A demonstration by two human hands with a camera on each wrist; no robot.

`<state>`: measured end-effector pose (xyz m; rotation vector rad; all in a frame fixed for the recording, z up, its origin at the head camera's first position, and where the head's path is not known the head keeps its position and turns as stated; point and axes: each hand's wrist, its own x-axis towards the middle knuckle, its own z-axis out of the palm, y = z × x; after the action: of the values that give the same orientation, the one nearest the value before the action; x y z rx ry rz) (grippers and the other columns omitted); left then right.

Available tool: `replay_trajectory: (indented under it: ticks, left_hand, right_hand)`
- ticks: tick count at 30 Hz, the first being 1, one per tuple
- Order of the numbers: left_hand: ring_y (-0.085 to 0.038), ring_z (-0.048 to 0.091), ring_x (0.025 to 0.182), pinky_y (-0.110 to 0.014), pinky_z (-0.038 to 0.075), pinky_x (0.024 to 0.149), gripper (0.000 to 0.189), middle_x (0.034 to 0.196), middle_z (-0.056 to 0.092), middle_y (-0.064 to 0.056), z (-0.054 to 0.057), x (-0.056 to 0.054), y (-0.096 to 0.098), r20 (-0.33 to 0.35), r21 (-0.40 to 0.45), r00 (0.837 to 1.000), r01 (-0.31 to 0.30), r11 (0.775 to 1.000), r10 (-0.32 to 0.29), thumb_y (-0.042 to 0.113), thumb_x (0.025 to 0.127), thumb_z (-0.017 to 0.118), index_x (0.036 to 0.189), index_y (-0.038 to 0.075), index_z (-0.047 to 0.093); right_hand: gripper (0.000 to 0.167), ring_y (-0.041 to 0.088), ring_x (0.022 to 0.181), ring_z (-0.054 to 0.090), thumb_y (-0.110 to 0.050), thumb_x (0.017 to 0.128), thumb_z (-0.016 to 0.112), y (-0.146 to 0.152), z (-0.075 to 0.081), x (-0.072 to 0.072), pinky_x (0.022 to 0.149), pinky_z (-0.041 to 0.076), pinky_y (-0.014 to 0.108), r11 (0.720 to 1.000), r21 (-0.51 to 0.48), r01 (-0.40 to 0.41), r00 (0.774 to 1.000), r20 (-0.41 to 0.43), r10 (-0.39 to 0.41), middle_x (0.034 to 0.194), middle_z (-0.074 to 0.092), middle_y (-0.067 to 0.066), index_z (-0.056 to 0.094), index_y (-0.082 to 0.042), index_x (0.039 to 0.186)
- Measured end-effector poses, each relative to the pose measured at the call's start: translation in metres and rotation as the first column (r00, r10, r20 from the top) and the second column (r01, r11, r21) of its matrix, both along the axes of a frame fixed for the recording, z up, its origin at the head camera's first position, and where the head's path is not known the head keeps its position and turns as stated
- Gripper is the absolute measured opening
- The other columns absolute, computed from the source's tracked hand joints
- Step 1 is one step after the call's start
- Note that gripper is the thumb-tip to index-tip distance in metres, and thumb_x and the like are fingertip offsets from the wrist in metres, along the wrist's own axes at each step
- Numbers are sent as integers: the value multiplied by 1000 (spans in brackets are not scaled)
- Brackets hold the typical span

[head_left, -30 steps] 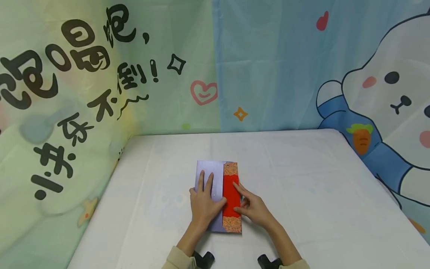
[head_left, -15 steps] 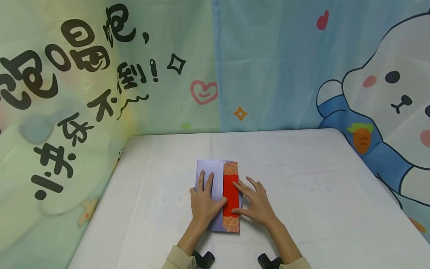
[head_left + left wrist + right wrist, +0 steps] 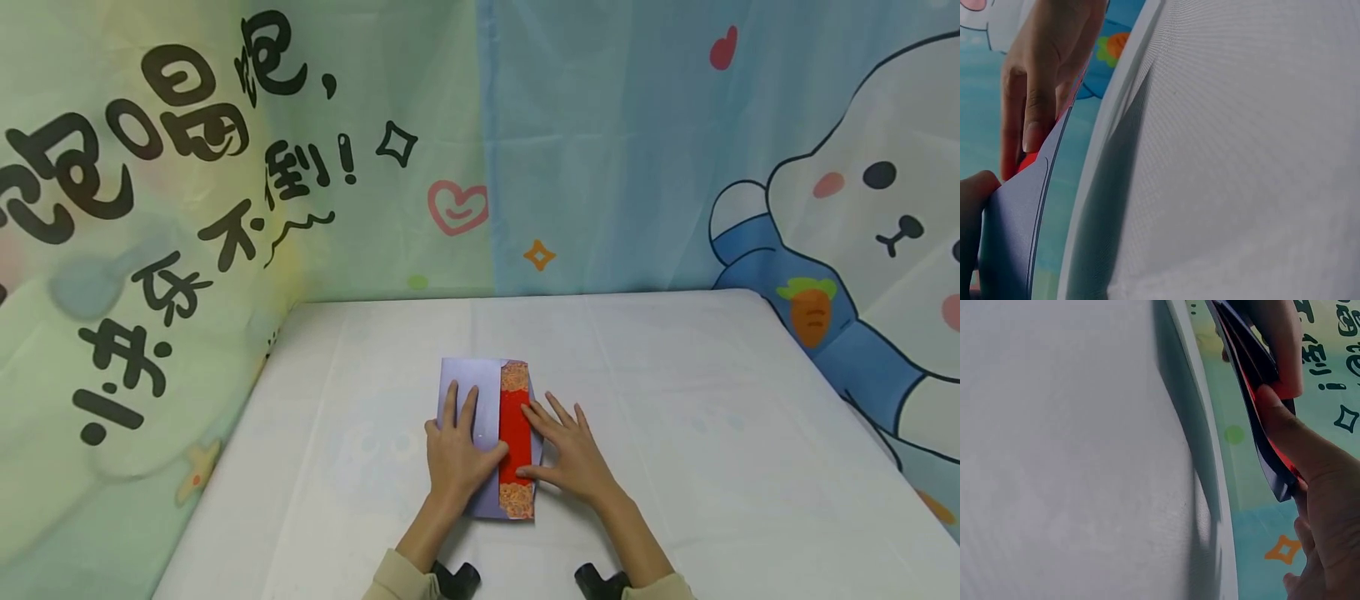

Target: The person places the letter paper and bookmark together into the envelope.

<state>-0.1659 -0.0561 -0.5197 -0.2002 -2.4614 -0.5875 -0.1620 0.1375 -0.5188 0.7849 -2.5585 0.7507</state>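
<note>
A folded purple paper card (image 3: 485, 392) lies upright on the white table, with a red strip (image 3: 514, 417) with orange patterned ends along its right side. My left hand (image 3: 459, 458) rests on the purple panel, two fingers straight and the thumb reaching to the red strip. From the right, my right hand (image 3: 573, 458) touches the strip with its thumb and a fingertip, other fingers spread. A sliver of purple shows beyond the strip's right edge. In the right wrist view, the card's layers (image 3: 1254, 400) stand slightly apart, and my right thumb (image 3: 1279, 419) lies against the red face.
A white cloth (image 3: 712, 442) covers the table. Behind it hang a printed backdrop (image 3: 600, 150) and, at left, a green-yellow curtain with black lettering (image 3: 120, 367). Black wrist mounts (image 3: 455, 579) sit by both cream sleeves (image 3: 401, 577).
My right hand's curled fingers have spread out, and the red strip's right edge has shifted slightly left, baring some purple beyond it. My left hand stays in place.
</note>
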Motion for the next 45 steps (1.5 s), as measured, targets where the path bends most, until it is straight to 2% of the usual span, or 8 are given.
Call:
replay_trajectory:
  ticks: [3, 7, 12, 20, 27, 32, 45]
  left_hand:
    - [-31, 46, 71, -35, 39, 64, 75, 141, 40, -13, 1, 0, 0, -12, 6, 1000, -2, 1000, 2, 44, 64, 68, 132, 16, 53]
    - [-31, 45, 71, -34, 38, 62, 75, 140, 41, -14, 0, 0, 0, -23, 10, 1000, -6, 1000, 6, 44, 63, 68, 131, 15, 54]
    - [-31, 46, 72, -32, 37, 61, 76, 141, 40, -13, -1, 1, -1, -14, 11, 1000, -5, 1000, 6, 45, 63, 68, 131, 15, 53]
    - [-31, 47, 76, -32, 38, 64, 76, 142, 39, -13, 1, 3, 2, -9, 33, 1000, 20, 999, -20, 44, 63, 69, 131, 15, 53]
    - [-30, 45, 71, -30, 38, 58, 77, 142, 39, -12, 1, 2, 5, -11, 26, 1000, 17, 1000, -17, 44, 61, 70, 131, 16, 54]
    - [-30, 45, 70, -31, 38, 57, 77, 141, 40, -11, -2, 1, 6, -19, 21, 1000, 9, 1000, -8, 45, 59, 70, 130, 17, 55]
    - [-30, 44, 69, -29, 38, 52, 79, 141, 41, -11, -5, 2, 5, 22, -4, 999, -24, 1000, 24, 47, 59, 71, 130, 18, 55]
  right_hand:
    - [91, 35, 134, 22, -49, 65, 76, 1, 1, 1, 98, 12, 66, 999, -23, -22, 998, 58, 23, 143, 38, 12, 43, -6, 138]
    - [92, 36, 135, 18, -42, 64, 79, 5, 2, 2, 99, 8, 65, 993, -84, -83, 985, 142, 94, 145, 34, 11, 41, -5, 139]
    - [98, 34, 137, 13, -48, 63, 78, 9, 1, 2, 100, 4, 64, 988, -89, -128, 965, 219, 144, 148, 30, 7, 36, -8, 142]
    - [101, 34, 137, 14, -58, 64, 72, 4, -4, -1, 97, 6, 67, 993, -24, -114, 981, 157, 116, 148, 30, 5, 34, -10, 143]
    - [102, 36, 137, 14, -59, 63, 71, 0, -5, -2, 97, 7, 68, 995, -8, -100, 984, 147, 100, 149, 29, 3, 32, -11, 144]
    - [101, 37, 137, 13, -59, 64, 71, -2, -6, -3, 98, 7, 67, 991, -34, -131, 979, 154, 135, 149, 28, 3, 31, -12, 145]
    - [109, 39, 136, 12, -54, 59, 78, -1, -11, -2, 101, 7, 62, 978, -104, -180, 954, 223, 200, 150, 26, 4, 28, -10, 145]
